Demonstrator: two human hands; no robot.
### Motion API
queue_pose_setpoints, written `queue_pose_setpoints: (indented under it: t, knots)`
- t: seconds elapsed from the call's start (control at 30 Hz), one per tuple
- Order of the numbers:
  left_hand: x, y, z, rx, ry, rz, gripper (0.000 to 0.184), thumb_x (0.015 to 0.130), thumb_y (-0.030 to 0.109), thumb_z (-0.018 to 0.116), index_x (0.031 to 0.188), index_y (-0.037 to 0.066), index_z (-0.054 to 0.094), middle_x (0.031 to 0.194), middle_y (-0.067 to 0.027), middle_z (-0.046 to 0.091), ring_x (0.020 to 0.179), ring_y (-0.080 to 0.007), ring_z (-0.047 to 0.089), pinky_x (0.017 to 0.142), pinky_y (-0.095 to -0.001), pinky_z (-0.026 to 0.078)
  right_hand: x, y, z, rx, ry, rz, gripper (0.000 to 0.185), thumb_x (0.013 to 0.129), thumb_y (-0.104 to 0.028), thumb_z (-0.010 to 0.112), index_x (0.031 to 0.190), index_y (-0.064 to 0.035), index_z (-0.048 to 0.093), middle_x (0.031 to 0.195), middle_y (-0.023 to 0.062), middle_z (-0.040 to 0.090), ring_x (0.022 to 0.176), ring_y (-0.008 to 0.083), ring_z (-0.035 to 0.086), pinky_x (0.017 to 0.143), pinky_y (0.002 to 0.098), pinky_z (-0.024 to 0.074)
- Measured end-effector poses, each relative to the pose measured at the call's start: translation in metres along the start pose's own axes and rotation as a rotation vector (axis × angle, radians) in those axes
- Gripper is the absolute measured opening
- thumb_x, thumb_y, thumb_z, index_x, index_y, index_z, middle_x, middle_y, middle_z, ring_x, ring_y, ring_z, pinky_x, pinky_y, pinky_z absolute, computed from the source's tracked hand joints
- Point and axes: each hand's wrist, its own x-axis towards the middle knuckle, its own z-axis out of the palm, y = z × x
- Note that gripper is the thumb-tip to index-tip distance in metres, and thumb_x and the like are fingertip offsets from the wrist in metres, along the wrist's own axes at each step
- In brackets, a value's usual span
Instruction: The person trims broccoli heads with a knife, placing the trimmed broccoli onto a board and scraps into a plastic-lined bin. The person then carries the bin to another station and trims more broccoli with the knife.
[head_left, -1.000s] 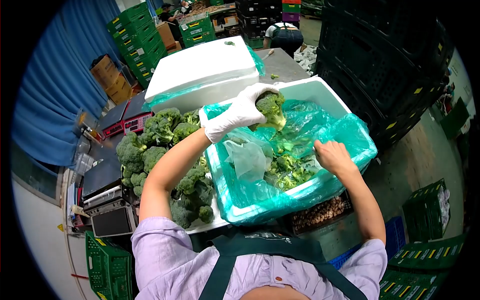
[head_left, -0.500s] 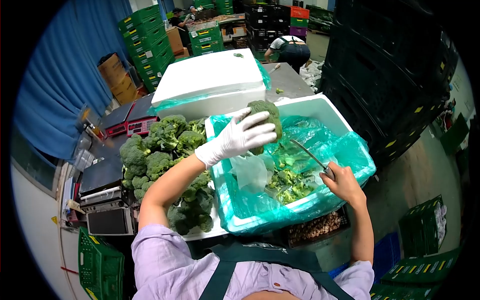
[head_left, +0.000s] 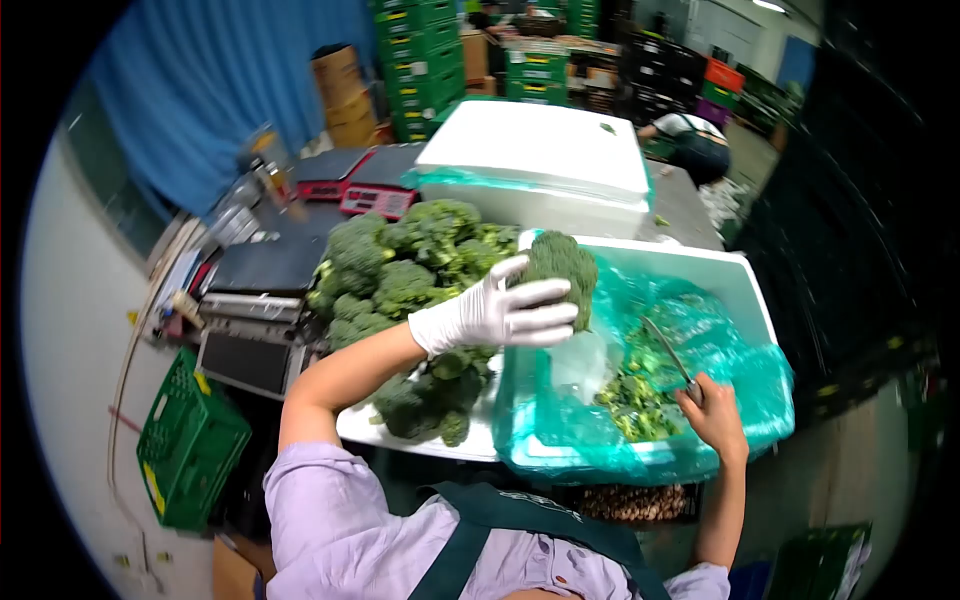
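My left hand (head_left: 510, 308), in a white glove, is wrapped round a head of broccoli (head_left: 562, 272) above the left rim of a white foam box (head_left: 715, 262). A green plastic bag (head_left: 690, 300) lines that box, and cut leaf and stem trimmings (head_left: 635, 400) lie inside it. My bare right hand (head_left: 712, 412) grips a knife (head_left: 668, 348) by its handle, the blade pointing up and left over the trimmings. Left of the box, a pile of broccoli (head_left: 405, 290) rests on a white surface, partly hidden by my left forearm.
Behind stands a closed white foam box (head_left: 535, 150). Red-edged scales (head_left: 378, 200) sit at the back left. Green crates (head_left: 418, 65) are stacked farther off, and another green crate (head_left: 192, 440) is at lower left. A person (head_left: 695, 145) bends over at the back right.
The view has swung left, so the scene sits farther right. My left hand has brought the broccoli nearer the box's left rim and the pile. The knife stays in my right hand.
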Motion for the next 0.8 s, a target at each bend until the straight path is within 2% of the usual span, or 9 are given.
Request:
queue_pose_setpoints:
  t: [0.07, 0.1, 0.17, 0.3, 0.4, 0.53, 0.63, 0.67, 0.8]
  knots:
    - [-0.023, -0.018, -0.017, -0.028, -0.127, -0.196, 0.043, 0.078, 0.019, 0.058, 0.119, 0.028, 0.053, 0.130, 0.0032, 0.049, 0.124, -0.0203, 0.045, 0.100, -0.0508, 0.028, 0.003, 0.005, 0.009, 0.020, 0.005, -0.032, 0.029, 0.079, -0.014, 0.066, 0.068, 0.0001, 0.044, 0.051, 0.0161, 0.045, 0.047, 0.0347, 0.049, 0.045, 0.0397, 0.0342]
    - [-0.033, -0.030, -0.027, -0.054, -0.165, -0.317, 0.054, 0.069, 0.015, 0.064, 0.121, 0.025, 0.053, 0.128, 0.0009, 0.051, 0.123, -0.0214, 0.045, 0.099, -0.0477, 0.030, 0.004, 0.008, 0.014, 0.021, 0.006, -0.032, 0.030, 0.079, -0.014, 0.067, 0.067, 0.0004, 0.043, 0.050, 0.0156, 0.045, 0.045, 0.0337, 0.048, 0.045, 0.0395, 0.0334]
    - [-0.057, -0.058, -0.047, -0.070, -0.237, -0.452, 0.050, 0.069, 0.016, 0.071, 0.115, 0.015, 0.055, 0.123, -0.0062, 0.055, 0.119, -0.0263, 0.049, 0.099, -0.0438, 0.034, 0.007, 0.004, 0.018, 0.078, -0.016, 0.000, 0.031, 0.079, -0.014, 0.067, 0.067, 0.0008, 0.043, 0.051, 0.0155, 0.045, 0.045, 0.0333, 0.046, 0.045, 0.0394, 0.0329]
    - [-0.097, -0.105, -0.070, -0.094, -0.031, -0.534, 0.061, 0.058, 0.009, 0.078, 0.115, 0.009, 0.056, 0.114, -0.0107, 0.060, 0.111, -0.0307, 0.054, 0.091, -0.0416, 0.045, 0.012, -0.001, 0.030, 0.082, -0.060, 0.008, 0.031, 0.079, -0.015, 0.067, 0.067, 0.0011, 0.042, 0.051, 0.0154, 0.045, 0.045, 0.0328, 0.045, 0.045, 0.0395, 0.0327]
    - [-0.114, -0.101, -0.073, -0.237, 0.061, -0.762, 0.063, 0.057, 0.011, 0.080, 0.115, 0.006, 0.055, 0.114, -0.0143, 0.059, 0.113, -0.0335, 0.052, 0.098, -0.0404, 0.041, 0.018, -0.008, 0.035, 0.079, -0.079, 0.007, 0.031, 0.079, -0.015, 0.067, 0.068, 0.0010, 0.042, 0.051, 0.0159, 0.045, 0.046, 0.0342, 0.045, 0.046, 0.0403, 0.0325]
    - [-0.119, -0.085, -0.058, -0.306, -0.067, -0.618, 0.058, 0.061, 0.011, 0.078, 0.114, 0.008, 0.055, 0.117, -0.0136, 0.057, 0.112, -0.0317, 0.054, 0.096, -0.0410, 0.043, 0.025, -0.007, 0.041, 0.069, -0.103, -0.005, 0.031, 0.079, -0.016, 0.066, 0.068, 0.0013, 0.042, 0.052, 0.0167, 0.045, 0.048, 0.0363, 0.044, 0.047, 0.0416, 0.0323]
    - [-0.114, -0.074, -0.036, -0.251, -0.370, -0.574, 0.062, 0.063, 0.002, 0.070, 0.121, 0.013, 0.052, 0.129, -0.0050, 0.051, 0.125, -0.0257, 0.044, 0.102, -0.0411, 0.034, 0.031, -0.014, 0.041, 0.052, -0.117, 0.011, 0.031, 0.079, -0.016, 0.066, 0.069, 0.0015, 0.042, 0.052, 0.0171, 0.045, 0.048, 0.0368, 0.044, 0.047, 0.0415, 0.0325]
    - [-0.108, -0.074, -0.029, -0.214, -0.515, -0.519, 0.064, 0.064, -0.002, 0.065, 0.123, 0.018, 0.051, 0.135, 0.0002, 0.046, 0.129, -0.0224, 0.038, 0.104, -0.0416, 0.029, 0.032, -0.017, 0.041, 0.044, -0.127, 0.011, 0.032, 0.079, -0.016, 0.066, 0.069, 0.0016, 0.042, 0.052, 0.0171, 0.045, 0.048, 0.0368, 0.043, 0.047, 0.0410, 0.0326]
    - [-0.085, -0.075, 0.011, -0.213, -0.597, -0.209, 0.053, 0.079, 0.001, 0.049, 0.127, 0.024, 0.047, 0.138, 0.0012, 0.043, 0.130, -0.0234, 0.037, 0.105, -0.0462, 0.030, 0.035, -0.016, 0.044, 0.045, -0.119, -0.002, 0.031, 0.079, -0.015, 0.067, 0.068, 0.0017, 0.042, 0.052, 0.0170, 0.045, 0.046, 0.0354, 0.043, 0.045, 0.0395, 0.0327]
